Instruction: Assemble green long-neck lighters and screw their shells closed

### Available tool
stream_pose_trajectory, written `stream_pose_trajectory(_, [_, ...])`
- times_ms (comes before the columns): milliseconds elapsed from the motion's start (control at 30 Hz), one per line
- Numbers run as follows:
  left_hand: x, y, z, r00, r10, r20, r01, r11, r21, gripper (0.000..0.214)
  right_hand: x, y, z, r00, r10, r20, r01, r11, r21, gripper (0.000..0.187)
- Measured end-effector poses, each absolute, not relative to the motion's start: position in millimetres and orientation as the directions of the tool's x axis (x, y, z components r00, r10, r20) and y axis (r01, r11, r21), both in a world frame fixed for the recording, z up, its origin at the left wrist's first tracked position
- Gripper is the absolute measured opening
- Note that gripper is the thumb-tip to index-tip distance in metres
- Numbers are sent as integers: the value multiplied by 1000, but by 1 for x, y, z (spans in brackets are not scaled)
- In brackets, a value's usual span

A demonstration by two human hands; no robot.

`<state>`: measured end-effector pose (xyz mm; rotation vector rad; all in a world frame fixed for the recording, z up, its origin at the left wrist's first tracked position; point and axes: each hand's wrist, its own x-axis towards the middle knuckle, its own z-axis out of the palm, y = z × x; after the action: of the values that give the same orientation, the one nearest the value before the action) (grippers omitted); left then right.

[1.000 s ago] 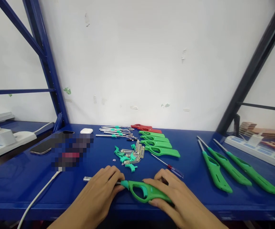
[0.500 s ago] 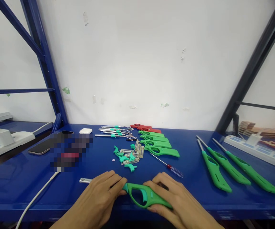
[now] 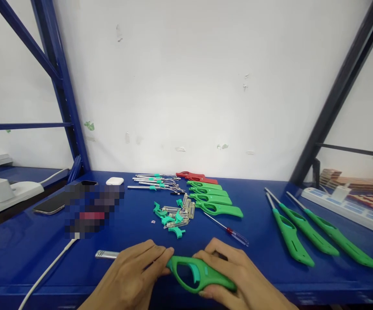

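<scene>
The left hand point(image 3: 135, 272) and the right hand point(image 3: 234, 266) both hold one long green lighter point(image 3: 210, 279) tight, seen in the head view. The left hand is wrapped around its metal tube point(image 3: 106, 255), and the tube's tip pokes out on the left. The right hand is around the fat green end. A blue-green trigger point(image 3: 195, 274) shows inside the ring. The lighter is at the middle of the table's point(image 3: 118, 230) front edge. I cannot tell if it touches the table.

Behind the hands, loose triggers point(image 3: 176, 232) lie in a heap with little see-through parts point(image 3: 191, 209). A screwdriver point(image 3: 237, 237) lies to the right of the heap. Green lighter handles point(image 3: 222, 210) lie in a row behind it, and red lighter handles point(image 3: 202, 179) lie by the back edge. Loose metal tubes point(image 3: 141, 187) lie left of those. Three lighters point(image 3: 292, 243) with tubes on lie toward the right edge, near a white power strip point(image 3: 318, 199). A phone point(image 3: 52, 203) lies near the left edge.
</scene>
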<state>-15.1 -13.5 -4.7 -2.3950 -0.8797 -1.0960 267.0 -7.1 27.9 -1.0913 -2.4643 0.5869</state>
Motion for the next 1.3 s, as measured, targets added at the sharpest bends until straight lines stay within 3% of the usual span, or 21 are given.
stream_pose_trajectory(200, [-8,0,0,488,442,752,700,-714,-34,27,273,-3,10,-480,830,284,649,554,-521,40])
stream_pose_trajectory(367, [-10,0,-6,381,443,812,749,-663,10,24,275,1,11,-361,889,281,604,453,-656,23])
stream_pose_trajectory(467, [-14,1,-11,389,429,815,750,-661,-10,21,276,-1,11,-362,874,326,601,485,-635,21])
stream_pose_trajectory(600, [-20,1,-18,485,477,733,750,-658,-68,32,278,-4,7,-299,881,367,652,469,-596,20])
stream_pose_trajectory(733, [-22,0,-22,569,483,666,715,-690,-110,37,276,-2,10,-408,890,202,619,432,-656,33])
stream_pose_trajectory(800, [-20,0,-22,597,465,653,693,-709,-129,37,274,1,10,-377,908,180,609,390,-691,36])
stream_pose_trajectory(900, [-14,0,-16,594,453,665,704,-693,-156,37,275,3,8,-283,926,249,576,371,-728,31])
stream_pose_trajectory(1033, [-8,-2,-4,564,502,655,734,-669,-120,42,276,4,4,-321,898,300,513,431,-742,23])
stream_pose_trajectory(1167, [-7,-7,0,556,483,677,762,-621,-183,39,273,7,4,-331,886,325,544,460,-702,26])
stream_pose_trajectory(1300, [-6,-11,2,573,580,579,747,-661,-78,42,269,11,2,-334,883,330,585,469,-662,32])
